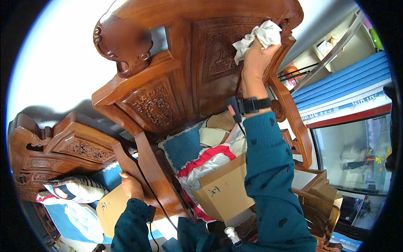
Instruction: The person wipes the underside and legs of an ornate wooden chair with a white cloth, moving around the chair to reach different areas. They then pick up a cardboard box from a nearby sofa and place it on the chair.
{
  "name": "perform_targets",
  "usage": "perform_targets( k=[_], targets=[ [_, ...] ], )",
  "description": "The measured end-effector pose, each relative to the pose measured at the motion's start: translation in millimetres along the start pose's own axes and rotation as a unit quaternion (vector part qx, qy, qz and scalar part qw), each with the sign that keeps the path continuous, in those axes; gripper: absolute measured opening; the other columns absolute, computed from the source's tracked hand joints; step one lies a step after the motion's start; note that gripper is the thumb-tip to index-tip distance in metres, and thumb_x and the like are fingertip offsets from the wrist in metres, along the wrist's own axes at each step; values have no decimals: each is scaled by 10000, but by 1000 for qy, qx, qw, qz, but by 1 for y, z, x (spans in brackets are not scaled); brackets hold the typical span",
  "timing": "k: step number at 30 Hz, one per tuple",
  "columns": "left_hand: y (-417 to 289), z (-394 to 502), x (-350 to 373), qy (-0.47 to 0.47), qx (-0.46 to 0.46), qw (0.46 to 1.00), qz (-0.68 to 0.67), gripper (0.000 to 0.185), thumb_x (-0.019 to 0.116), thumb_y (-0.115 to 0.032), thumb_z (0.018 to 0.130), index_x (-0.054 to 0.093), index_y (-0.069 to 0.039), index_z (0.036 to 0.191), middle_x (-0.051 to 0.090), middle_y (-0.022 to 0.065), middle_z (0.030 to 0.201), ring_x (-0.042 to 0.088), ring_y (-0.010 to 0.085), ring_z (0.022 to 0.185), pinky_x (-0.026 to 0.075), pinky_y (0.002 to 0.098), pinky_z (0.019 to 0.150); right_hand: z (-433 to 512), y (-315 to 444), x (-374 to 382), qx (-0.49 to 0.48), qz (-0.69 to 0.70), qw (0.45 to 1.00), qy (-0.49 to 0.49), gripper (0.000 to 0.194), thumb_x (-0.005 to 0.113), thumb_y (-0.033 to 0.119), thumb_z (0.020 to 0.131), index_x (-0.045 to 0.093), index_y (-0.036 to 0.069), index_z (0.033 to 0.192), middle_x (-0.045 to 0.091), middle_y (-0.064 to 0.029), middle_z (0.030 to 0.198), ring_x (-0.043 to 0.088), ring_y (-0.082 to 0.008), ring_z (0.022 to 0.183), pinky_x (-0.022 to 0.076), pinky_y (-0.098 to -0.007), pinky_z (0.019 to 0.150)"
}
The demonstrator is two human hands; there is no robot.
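A crumpled white cloth (pixel 267 34) is gripped in my right hand (pixel 256 63), which presses it against the upper right part of a carved wooden chair backrest (pixel 220 53). My left hand (pixel 131 186) rests on the wooden armrest (pixel 126 160) at the lower left, beside a cardboard box (pixel 110 209); whether its fingers close round the armrest cannot be told. Below the backrest, a blue seat cushion (pixel 184 149) carries a red and white fabric (pixel 201 167) and an open cardboard box (pixel 225 189). Each wrist wears a strapped device with a cable.
A second carved wooden seat (pixel 78 151) stands at the left, with a printed pillow (pixel 75 189) and a white cushion (pixel 83 220). At the right are a blue curtain (pixel 346 85), a glass pane (pixel 352 154) and a wooden chair (pixel 321 214). A black cable crosses the armrests.
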State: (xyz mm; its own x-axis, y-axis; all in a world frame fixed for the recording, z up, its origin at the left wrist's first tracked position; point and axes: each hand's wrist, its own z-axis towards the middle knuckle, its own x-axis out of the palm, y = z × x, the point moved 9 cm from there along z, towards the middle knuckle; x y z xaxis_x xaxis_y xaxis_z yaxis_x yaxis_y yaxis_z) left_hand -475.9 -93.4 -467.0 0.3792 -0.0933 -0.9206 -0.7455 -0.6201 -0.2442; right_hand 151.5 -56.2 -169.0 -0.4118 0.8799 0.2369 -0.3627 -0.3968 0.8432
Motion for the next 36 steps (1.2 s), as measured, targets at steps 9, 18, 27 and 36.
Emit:
perform_targets(
  k=[9, 18, 27, 36],
  targets=[
    [-4, 2, -2, -7, 5, 1000, 12, 804, 138, -538, 1027, 707, 31, 1010, 698, 260, 1006, 650, 460, 962, 506, 533, 858, -94, 21, 48, -220, -151, 943, 199, 381, 584, -14, 809, 498, 18, 1179, 464, -222, 1141, 466, -407, 1148, 356, -466, 1037],
    [-5, -3, -3, -7, 7, 1000, -16, 821, 130, -544, 1025, 703, 45, 1007, 692, 274, 1008, 648, 462, 977, 501, 532, 877, -130, -29, 29, -123, -206, 963, 122, 446, 540, -24, 825, 437, -33, 1259, 446, -251, 1209, 416, -435, 1234, 269, -471, 1109],
    [-2, 0, -3, -17, 4, 1000, 4, 817, 146, -547, 1027, 713, 39, 981, 694, 281, 981, 654, 476, 943, 511, 544, 854, -56, -66, -43, 2, -256, 963, -85, 360, 522, -64, 868, 441, -25, 1216, 490, -223, 1158, 517, -372, 1065, 393, -474, 978],
    [6, 4, -1, -9, -20, 999, 35, 799, 155, -568, 1018, 712, 4, 1043, 697, 264, 1011, 648, 472, 971, 506, 546, 861, -93, -93, -31, 48, -83, 994, 58, 367, 458, -103, 777, 513, -6, 1127, 500, -196, 1090, 512, -377, 1055, 394, -462, 995]
  ],
)
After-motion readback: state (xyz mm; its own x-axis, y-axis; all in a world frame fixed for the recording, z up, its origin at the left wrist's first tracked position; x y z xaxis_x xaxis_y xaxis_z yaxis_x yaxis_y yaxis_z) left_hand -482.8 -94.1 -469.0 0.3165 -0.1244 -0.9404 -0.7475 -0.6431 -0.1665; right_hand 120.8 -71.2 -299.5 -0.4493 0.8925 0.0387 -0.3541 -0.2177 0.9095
